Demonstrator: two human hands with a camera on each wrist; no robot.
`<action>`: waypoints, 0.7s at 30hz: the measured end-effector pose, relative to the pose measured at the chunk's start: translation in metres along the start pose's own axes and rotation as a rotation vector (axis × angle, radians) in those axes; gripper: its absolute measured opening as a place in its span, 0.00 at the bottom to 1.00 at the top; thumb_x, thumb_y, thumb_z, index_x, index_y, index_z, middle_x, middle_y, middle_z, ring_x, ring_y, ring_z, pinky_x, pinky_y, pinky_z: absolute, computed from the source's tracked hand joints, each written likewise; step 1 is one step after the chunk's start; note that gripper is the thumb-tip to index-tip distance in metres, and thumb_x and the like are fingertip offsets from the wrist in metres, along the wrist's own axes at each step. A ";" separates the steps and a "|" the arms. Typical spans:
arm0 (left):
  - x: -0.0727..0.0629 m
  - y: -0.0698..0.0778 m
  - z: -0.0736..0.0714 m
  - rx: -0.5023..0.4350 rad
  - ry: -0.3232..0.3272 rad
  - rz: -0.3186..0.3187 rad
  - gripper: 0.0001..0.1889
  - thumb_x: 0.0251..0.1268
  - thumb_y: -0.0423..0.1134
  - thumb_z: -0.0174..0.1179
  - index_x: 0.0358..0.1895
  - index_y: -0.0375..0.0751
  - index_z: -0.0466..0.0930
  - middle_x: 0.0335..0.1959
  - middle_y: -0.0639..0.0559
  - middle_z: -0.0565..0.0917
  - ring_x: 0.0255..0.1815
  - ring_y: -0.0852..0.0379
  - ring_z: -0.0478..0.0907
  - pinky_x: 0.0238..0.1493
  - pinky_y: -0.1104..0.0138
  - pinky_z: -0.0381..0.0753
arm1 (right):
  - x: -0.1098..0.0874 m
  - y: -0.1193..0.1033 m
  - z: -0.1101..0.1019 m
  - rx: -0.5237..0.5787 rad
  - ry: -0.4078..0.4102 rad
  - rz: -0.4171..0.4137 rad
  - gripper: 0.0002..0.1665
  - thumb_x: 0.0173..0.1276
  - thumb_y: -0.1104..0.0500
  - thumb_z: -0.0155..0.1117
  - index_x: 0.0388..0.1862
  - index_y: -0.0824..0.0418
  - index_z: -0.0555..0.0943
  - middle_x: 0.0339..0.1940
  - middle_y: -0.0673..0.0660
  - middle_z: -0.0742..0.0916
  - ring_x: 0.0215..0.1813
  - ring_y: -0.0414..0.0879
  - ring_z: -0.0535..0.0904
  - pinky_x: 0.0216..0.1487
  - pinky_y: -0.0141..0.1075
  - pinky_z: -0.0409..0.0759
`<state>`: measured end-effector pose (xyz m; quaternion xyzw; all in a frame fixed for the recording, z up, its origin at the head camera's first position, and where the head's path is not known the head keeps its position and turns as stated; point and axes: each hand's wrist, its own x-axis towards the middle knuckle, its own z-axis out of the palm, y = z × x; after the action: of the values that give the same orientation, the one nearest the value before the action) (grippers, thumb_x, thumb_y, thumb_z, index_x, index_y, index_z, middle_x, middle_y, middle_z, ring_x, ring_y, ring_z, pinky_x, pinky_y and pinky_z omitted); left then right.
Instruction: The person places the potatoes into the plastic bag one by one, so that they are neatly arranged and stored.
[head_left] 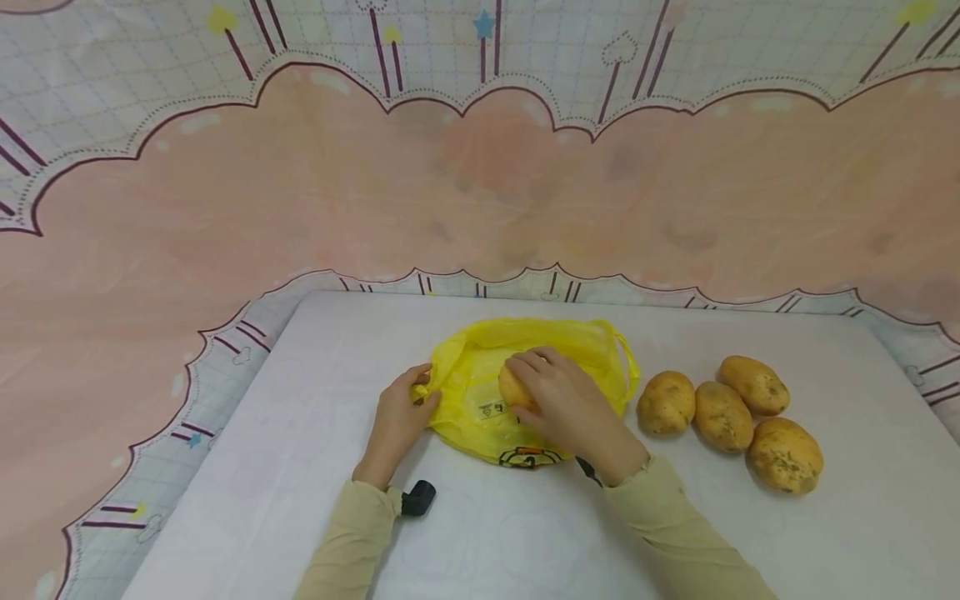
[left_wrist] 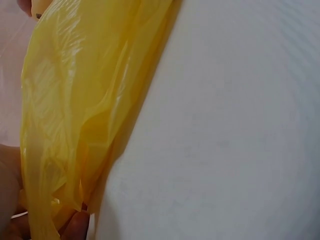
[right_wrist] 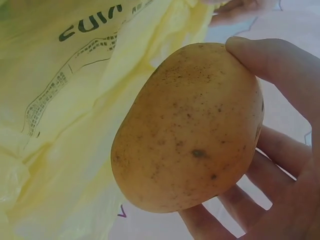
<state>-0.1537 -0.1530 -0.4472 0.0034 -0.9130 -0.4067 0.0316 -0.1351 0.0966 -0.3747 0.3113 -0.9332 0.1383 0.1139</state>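
Left fingers (head_left: pixel 415 374) pinch, right fingers (right_wrist: pixel 270 175) curl slightly spread, forearms (head_left: pixel 347 542) angled inward.

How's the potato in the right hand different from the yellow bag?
The potato is yellowish brown with dark specks; the bag is bright yellow with dark print. The potato is rounded and solid-looking, the bag thin and crumpled. The bag looks larger than the potato. Both are held: the potato by the right hand, the bag's edge by the left hand.
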 end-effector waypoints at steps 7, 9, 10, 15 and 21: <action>0.000 0.000 -0.001 0.000 0.003 0.008 0.25 0.66 0.36 0.63 0.66 0.36 0.73 0.56 0.38 0.82 0.59 0.42 0.77 0.57 0.54 0.80 | 0.007 0.001 0.003 -0.006 0.015 -0.028 0.33 0.59 0.51 0.77 0.60 0.63 0.79 0.57 0.58 0.84 0.59 0.54 0.77 0.61 0.46 0.79; 0.000 0.000 -0.002 -0.002 0.007 0.009 0.25 0.66 0.36 0.63 0.66 0.36 0.73 0.56 0.38 0.82 0.59 0.42 0.77 0.56 0.54 0.80 | 0.009 0.001 0.004 -0.010 0.019 -0.031 0.33 0.59 0.50 0.76 0.61 0.62 0.79 0.57 0.58 0.84 0.60 0.54 0.77 0.61 0.46 0.79; -0.001 0.000 -0.002 -0.005 0.008 0.009 0.25 0.66 0.36 0.63 0.66 0.36 0.73 0.56 0.38 0.82 0.59 0.42 0.77 0.56 0.54 0.80 | 0.009 0.001 0.005 -0.010 0.020 -0.034 0.33 0.60 0.50 0.76 0.61 0.62 0.79 0.58 0.58 0.84 0.60 0.54 0.77 0.62 0.46 0.78; -0.001 0.000 -0.002 -0.014 0.005 0.015 0.25 0.66 0.35 0.63 0.66 0.35 0.73 0.55 0.38 0.82 0.59 0.43 0.77 0.56 0.54 0.80 | 0.014 0.002 0.006 -0.010 0.026 -0.042 0.32 0.59 0.51 0.76 0.60 0.61 0.80 0.58 0.58 0.84 0.60 0.54 0.77 0.62 0.45 0.78; -0.002 0.003 -0.004 -0.018 0.009 0.011 0.25 0.66 0.35 0.63 0.66 0.35 0.74 0.55 0.39 0.82 0.58 0.43 0.77 0.57 0.54 0.80 | 0.020 0.002 0.010 0.018 0.022 -0.049 0.31 0.59 0.53 0.76 0.60 0.61 0.80 0.57 0.57 0.84 0.60 0.53 0.77 0.62 0.44 0.78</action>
<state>-0.1511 -0.1539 -0.4430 0.0001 -0.9092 -0.4147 0.0381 -0.1529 0.0837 -0.3786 0.3337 -0.9227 0.1474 0.1247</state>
